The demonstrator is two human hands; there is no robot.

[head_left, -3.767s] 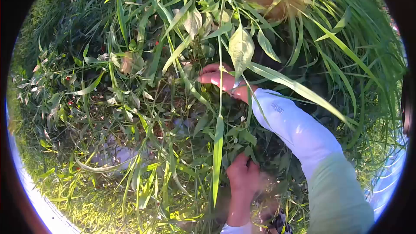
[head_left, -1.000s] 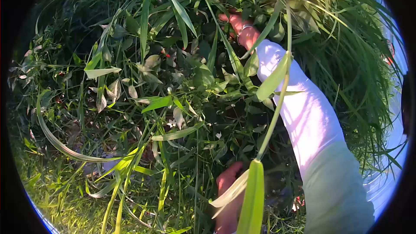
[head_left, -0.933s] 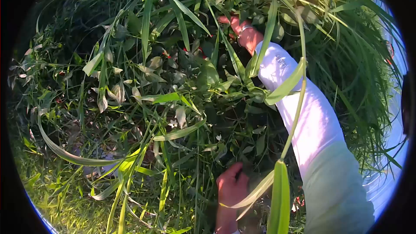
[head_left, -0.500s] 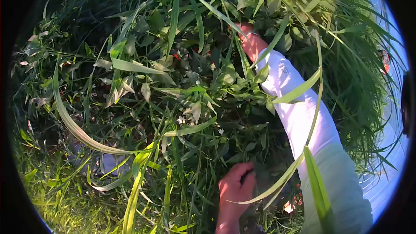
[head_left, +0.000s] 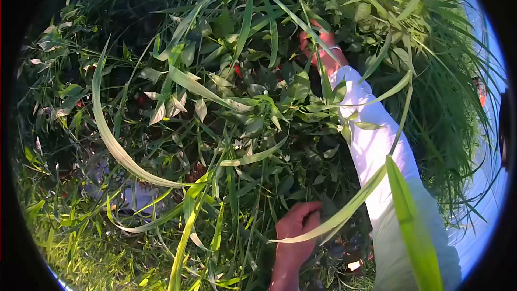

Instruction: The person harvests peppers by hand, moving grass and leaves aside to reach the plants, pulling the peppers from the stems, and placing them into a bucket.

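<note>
Among the leaves at the upper right is my right hand point(head_left: 321, 48), blurred and partly covered by grass blades; its fingers cannot be made out clearly. A white sleeve covers that arm. Lower down, near the bottom centre, my left hand point(head_left: 297, 227) has its fingers curled against the dark foliage, and its fingertips are partly hidden. A long pale grass blade point(head_left: 344, 215) crosses in front of it. Between the hands spreads a dense leafy plant point(head_left: 301, 86), with small red fruits point(head_left: 237, 70) showing among its leaves.
Tall grass point(head_left: 441, 97) stands along the right side, beside a pale bluish sheet-like surface point(head_left: 484, 183). Long arching blades point(head_left: 116, 148) cross the left half. A pale object point(head_left: 142, 196) lies under the grass at the lower left.
The leaves and long blades in the middle now sit farther right in the view. More of my right hand shows between the leaves. My left hand has hardly moved.
</note>
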